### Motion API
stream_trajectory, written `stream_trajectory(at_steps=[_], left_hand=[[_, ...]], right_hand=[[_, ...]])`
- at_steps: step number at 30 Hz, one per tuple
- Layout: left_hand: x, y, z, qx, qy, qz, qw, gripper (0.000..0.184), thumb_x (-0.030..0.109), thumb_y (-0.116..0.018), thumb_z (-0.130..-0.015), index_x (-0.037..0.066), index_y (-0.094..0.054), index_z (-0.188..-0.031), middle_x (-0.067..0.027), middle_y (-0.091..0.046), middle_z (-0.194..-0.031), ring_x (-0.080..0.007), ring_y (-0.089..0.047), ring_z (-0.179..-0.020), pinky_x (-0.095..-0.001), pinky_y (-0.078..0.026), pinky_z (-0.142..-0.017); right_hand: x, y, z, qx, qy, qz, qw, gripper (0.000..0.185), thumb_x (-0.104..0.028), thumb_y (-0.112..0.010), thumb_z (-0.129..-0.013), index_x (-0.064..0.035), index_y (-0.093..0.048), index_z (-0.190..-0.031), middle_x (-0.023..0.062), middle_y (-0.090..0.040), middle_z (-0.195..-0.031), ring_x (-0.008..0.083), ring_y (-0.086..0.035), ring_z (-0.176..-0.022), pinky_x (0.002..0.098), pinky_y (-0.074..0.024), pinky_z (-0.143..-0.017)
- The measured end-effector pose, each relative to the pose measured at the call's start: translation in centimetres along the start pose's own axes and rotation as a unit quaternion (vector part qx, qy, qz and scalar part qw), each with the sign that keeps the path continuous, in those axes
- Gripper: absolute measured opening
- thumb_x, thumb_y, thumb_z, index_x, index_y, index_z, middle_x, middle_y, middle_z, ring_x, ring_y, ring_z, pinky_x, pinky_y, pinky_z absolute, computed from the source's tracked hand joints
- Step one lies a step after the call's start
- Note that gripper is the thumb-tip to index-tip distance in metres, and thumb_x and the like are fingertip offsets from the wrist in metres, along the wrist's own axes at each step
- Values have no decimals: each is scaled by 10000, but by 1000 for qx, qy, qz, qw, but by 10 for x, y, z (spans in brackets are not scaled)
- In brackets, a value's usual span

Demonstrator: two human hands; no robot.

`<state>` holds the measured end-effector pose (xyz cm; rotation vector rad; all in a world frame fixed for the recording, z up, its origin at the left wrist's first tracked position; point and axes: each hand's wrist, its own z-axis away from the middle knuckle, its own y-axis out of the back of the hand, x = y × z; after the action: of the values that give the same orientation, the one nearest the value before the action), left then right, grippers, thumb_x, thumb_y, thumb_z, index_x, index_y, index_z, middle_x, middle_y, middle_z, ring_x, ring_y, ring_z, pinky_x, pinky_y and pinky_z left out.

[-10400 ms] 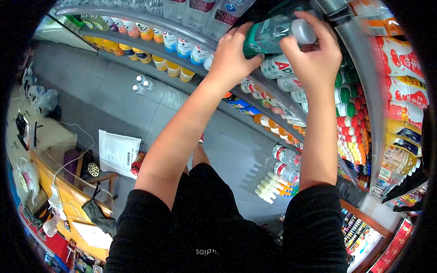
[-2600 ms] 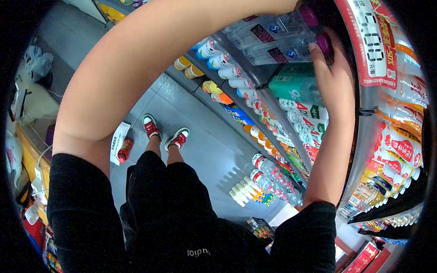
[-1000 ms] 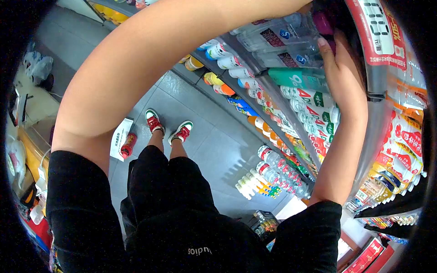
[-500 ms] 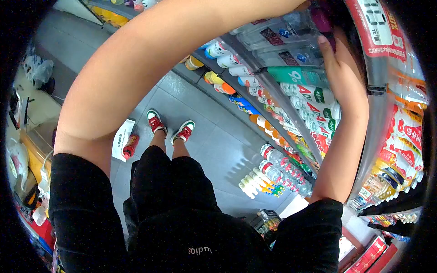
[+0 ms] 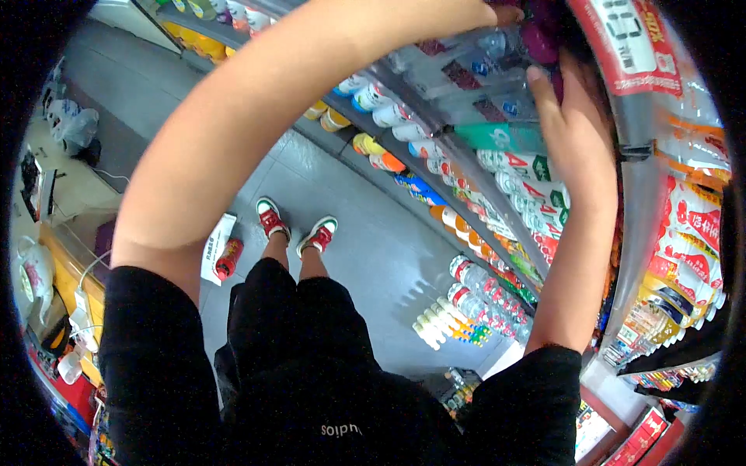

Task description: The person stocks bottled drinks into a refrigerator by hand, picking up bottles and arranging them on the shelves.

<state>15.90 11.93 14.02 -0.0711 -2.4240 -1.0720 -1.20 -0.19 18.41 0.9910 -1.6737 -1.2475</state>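
Note:
My right hand (image 5: 573,109) reaches up to the shelf at the upper right. Its thumb and fingers close around a dark purple bottle (image 5: 556,81), only partly visible between them. My left arm crosses the top of the view, and my left hand (image 5: 509,14) is beside purple caps (image 5: 542,40); its fingers are mostly hidden. Clear bottles (image 5: 466,74) with dark labels lie on the shelf below both hands. A green label strip (image 5: 497,137) and white bottles with red letters (image 5: 536,186) are near my right wrist.
Shelf tiers hold several rows of bottles (image 5: 388,115). A red and white price tag (image 5: 629,46) hangs at the shelf edge by my right arm. Water bottles (image 5: 486,291) and small white bottles (image 5: 435,322) stand on the floor. A red bottle (image 5: 228,259) is near my feet.
My head view has shifted slightly. Both hands have moved a little at the clear bottles, and the left fingers show more beside the purple caps.

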Motion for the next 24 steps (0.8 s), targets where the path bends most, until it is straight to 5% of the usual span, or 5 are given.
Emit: stream_trajectory(at_steps=[4,5,8,13,24], left_hand=[[-6,14,17,43,131,187,973,382,282,-584,-853,-78,-573,-981,-307,-592,-803,-432,-595,-820,-447,-485,-737],[-7,21,19,-47,224,216,949,387,272,-518,-890,-33,-562,-1124,-258,-614,-1036,-358,-604,-986,-399,-492,-784],[-38,-28,42,140,178,300,927,462,308,-548,-874,-46,-520,-1170,-268,-543,-1153,-380,-518,-1108,-409,-406,-952],[-24,-31,41,147,198,379,892,554,293,-490,-924,-29,-354,-1353,-225,-465,-1309,-281,-421,-1251,-339,-306,-1039],[-7,-30,-4,188,200,283,919,573,265,-446,-887,-171,-388,-1254,-360,-401,-1292,-462,-357,-1256,-449,-299,-1067]], right_hand=[[-19,18,13,11,-46,-51,998,526,-308,-506,-920,27,-417,-1315,261,-482,-1282,386,-455,-1204,391,-337,-1020],[-22,21,18,17,-53,-61,997,519,-288,-514,-918,26,-413,-1319,257,-477,-1291,385,-448,-1213,392,-335,-1021],[-26,21,34,72,43,-56,995,511,-181,-590,-858,24,-431,-1299,261,-495,-1259,411,-484,-1149,443,-374,-977],[-44,18,68,36,104,-99,989,534,-87,-583,-804,-12,-434,-1311,215,-444,-1346,355,-405,-1276,565,-208,-1074],[-66,-2,91,8,139,-194,971,437,-34,-615,-743,24,-535,-1169,237,-523,-1246,374,-502,-1174,557,-321,-1019]])
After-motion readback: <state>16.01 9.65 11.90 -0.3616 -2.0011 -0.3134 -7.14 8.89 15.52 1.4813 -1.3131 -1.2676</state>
